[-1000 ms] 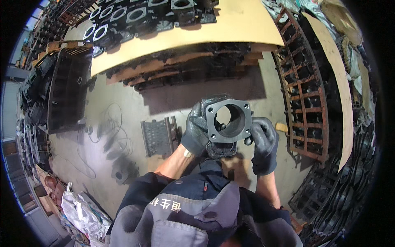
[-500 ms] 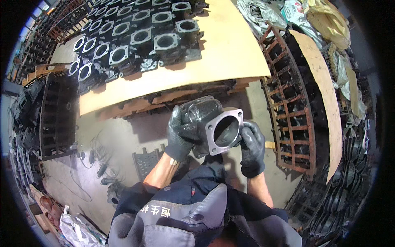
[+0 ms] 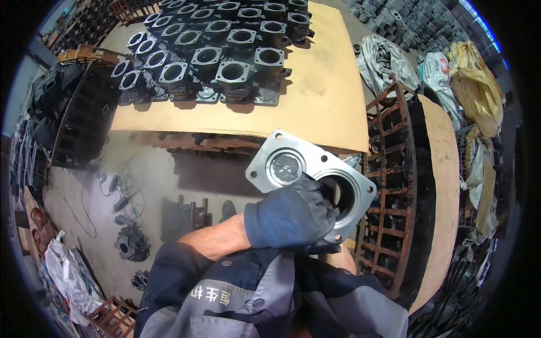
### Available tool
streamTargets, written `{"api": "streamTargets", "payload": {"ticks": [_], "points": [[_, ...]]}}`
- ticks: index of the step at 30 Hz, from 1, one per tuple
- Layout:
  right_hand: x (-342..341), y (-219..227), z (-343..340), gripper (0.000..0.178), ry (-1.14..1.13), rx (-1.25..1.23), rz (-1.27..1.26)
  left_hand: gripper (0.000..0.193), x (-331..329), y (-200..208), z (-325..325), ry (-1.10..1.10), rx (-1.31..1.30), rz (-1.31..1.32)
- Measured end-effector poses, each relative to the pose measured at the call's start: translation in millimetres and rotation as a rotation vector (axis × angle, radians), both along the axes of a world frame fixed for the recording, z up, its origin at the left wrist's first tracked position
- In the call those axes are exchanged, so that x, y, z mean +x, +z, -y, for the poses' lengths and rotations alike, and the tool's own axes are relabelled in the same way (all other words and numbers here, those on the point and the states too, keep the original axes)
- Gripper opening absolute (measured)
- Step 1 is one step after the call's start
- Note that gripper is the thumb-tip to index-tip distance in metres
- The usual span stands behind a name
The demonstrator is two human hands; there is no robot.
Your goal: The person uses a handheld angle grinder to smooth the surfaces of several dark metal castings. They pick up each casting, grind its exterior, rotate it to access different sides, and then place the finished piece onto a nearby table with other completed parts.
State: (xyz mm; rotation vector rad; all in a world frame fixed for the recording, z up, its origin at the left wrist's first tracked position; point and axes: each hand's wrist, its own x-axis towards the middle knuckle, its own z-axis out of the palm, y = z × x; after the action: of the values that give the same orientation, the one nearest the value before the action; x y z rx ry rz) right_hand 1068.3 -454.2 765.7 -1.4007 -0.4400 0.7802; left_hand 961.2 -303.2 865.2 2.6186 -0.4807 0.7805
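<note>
A cast metal housing [image 3: 297, 145] is held up in front of my chest, its pale machined flange facing up toward me. That flange has two round openings and several bolt holes; the left opening looks blocked by a dark inner surface, while the right one is a deep bore. My left hand [image 3: 293, 217], in a dark knitted glove, reaches across the housing with fingers curled at the edge of the right bore. Under the flange's lower corner my right hand [image 3: 327, 247] supports the housing, mostly hidden behind the left hand and the housing.
Ahead, a cardboard-covered stack [image 3: 327, 84] carries rows of similar black housings [image 3: 234, 72]. To the right stands a rusty metal rack [image 3: 394, 214], with sacks [image 3: 389, 62] beyond it. On the floor at left lie cables [image 3: 128, 191] and a dark round metal part [image 3: 132, 244].
The housing has been turned so its two-opening flange faces me instead of the square single-bore end. My left hand has moved from its left side across to the right bore.
</note>
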Motion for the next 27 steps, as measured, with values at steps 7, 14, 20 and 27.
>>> {"api": "streamTargets", "payload": {"ticks": [7, 14, 20, 27], "points": [[29, -20, 25, 0.041, -0.054, 0.051, -0.055, 0.037, 17, 13, 24, 0.157, 0.020, 0.004], [51, -9, 19, 0.036, -0.139, 0.061, -0.015, 0.037, -43, 0, -33, 0.513, -0.313, 0.070], [66, -24, -11, 0.032, -0.179, 0.096, -0.047, 0.029, -83, -76, -64, 0.731, -0.318, -0.018], [93, -10, -38, 0.027, -0.271, 0.137, -0.002, 0.024, -159, -167, -98, 1.089, -0.586, -0.339]]}}
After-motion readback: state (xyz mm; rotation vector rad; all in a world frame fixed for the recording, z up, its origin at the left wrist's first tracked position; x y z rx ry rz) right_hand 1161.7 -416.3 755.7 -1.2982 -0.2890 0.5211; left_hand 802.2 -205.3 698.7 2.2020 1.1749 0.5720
